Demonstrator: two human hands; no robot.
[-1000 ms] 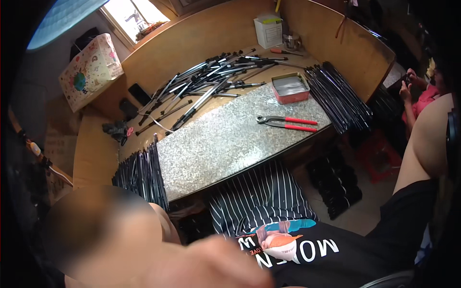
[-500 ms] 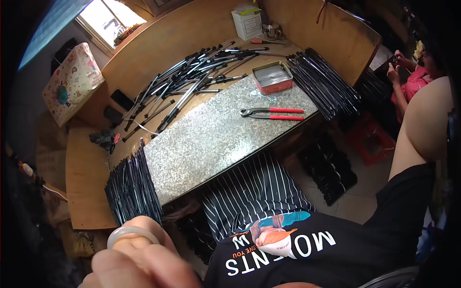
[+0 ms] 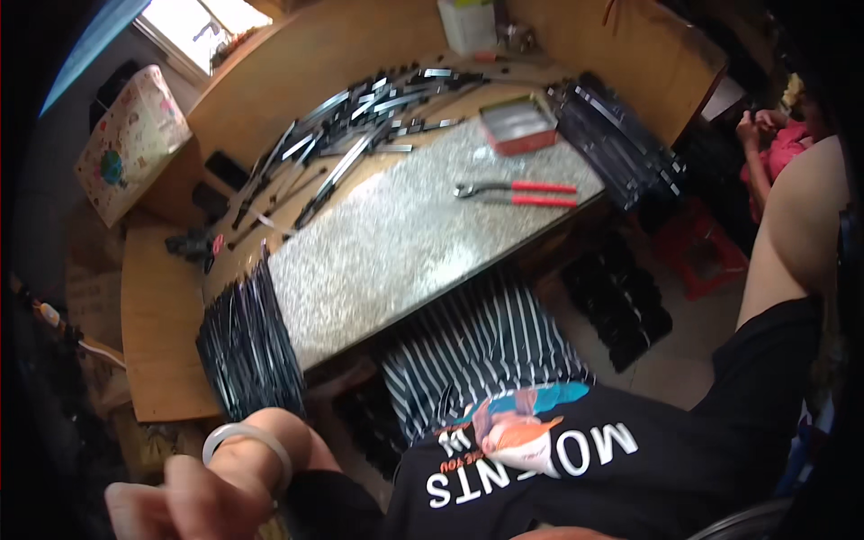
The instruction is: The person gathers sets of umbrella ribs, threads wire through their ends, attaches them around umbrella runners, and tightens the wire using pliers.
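Note:
My left hand (image 3: 193,499), a pale bangle (image 3: 247,441) at its wrist, is raised at the lower left, close to the camera. Its fingers look bent but are smeared by motion; I make out nothing held. On the right my bare right arm (image 3: 792,225) is lifted, and its hand lies outside the picture. Red-handled pincers (image 3: 531,193) lie on the speckled stone slab (image 3: 378,261), touched by neither hand. Behind them stands a red rectangular tin (image 3: 531,144) with thin pale pieces inside. A bundle of dark thin rods (image 3: 247,346) sits beyond my left hand.
Loose metal-and-black rods (image 3: 360,135) are heaped at the back of the wooden desk. Another dark bundle (image 3: 621,144) lies right of the tin. A white container (image 3: 470,27) stands against the back panel. Below right is a red stool (image 3: 702,252); a person in pink (image 3: 774,162) sits beyond.
My left hand has moved left and a little away from my body, showing more of its sleeve. The view has tilted slightly. The pincers and tin stay in place on the desk.

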